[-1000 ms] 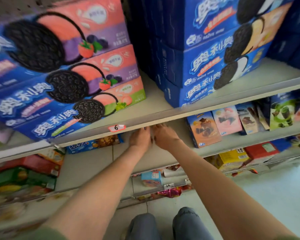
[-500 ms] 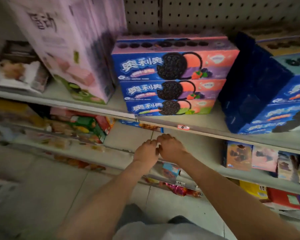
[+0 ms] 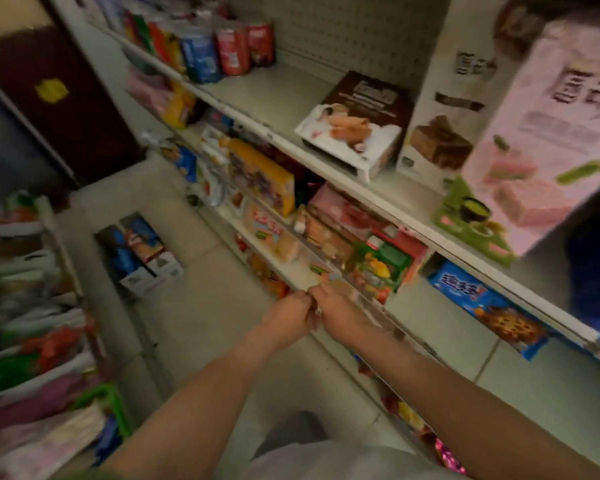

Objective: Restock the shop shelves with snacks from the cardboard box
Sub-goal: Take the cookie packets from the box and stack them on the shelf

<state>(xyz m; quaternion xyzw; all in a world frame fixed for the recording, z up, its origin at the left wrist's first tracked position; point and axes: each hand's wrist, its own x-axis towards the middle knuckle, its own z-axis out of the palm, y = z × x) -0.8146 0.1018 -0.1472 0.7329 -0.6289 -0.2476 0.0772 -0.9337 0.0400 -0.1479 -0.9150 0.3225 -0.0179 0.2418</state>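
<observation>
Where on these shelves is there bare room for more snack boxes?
Upper shelf: a bare stretch between the red cans and the brown box. Lower down, bare shelf beside the blue cookie pack. Crowded: the row from the orange box to the green pack.

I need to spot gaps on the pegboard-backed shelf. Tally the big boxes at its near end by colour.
Brown-and-white box, lying flat: 1
White box with a brown cake picture, standing: 1
Pink box with a green base, standing: 1
Total: 3
The dark blur behind them at the top right is too smeared to count.
</observation>
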